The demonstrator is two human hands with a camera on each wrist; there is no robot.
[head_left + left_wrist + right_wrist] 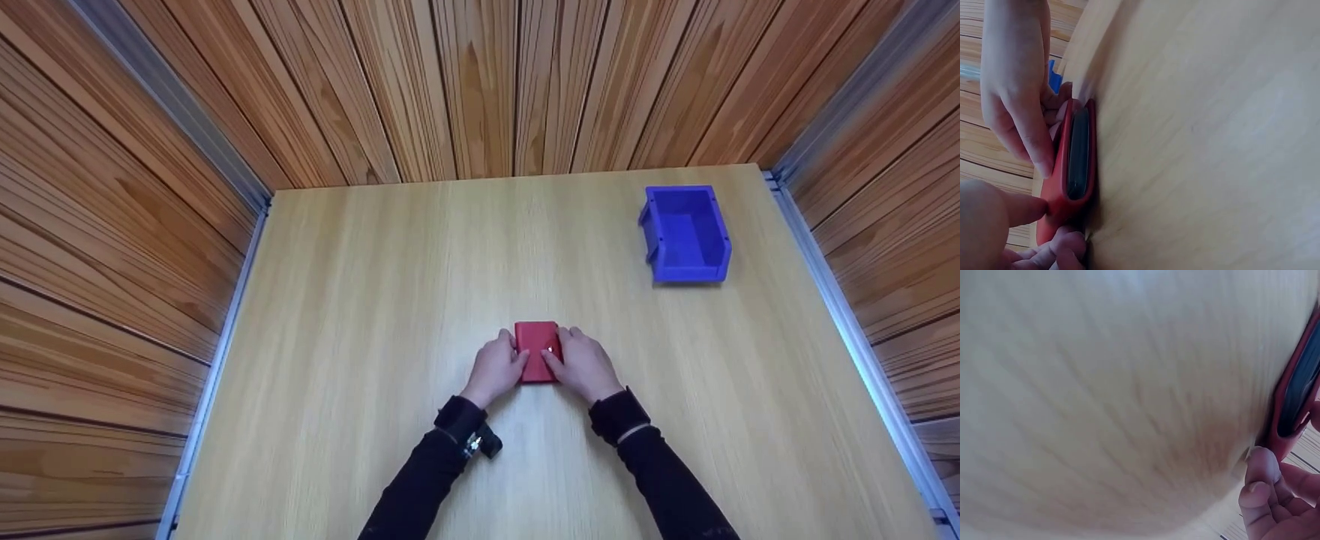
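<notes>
A small red wallet [537,334] lies flat on the wooden table, with a little metal snap on its right part. My left hand [496,367] pinches its left edge, thumb on top and fingers at the side. On the opposite edge my right hand [589,367] grips it the same way, its thumb near the snap. From the left wrist, the near end of the wallet [1059,191] shows a dark inside between its red covers. The right wrist view catches only part of the wallet [1278,433], with right fingertips [1262,464] at its edge.
A blue open-fronted bin [687,232] stands at the back right of the table [375,300]. Wood-plank walls [480,90] enclose the back and both sides, with metal rails [217,360] along the side edges.
</notes>
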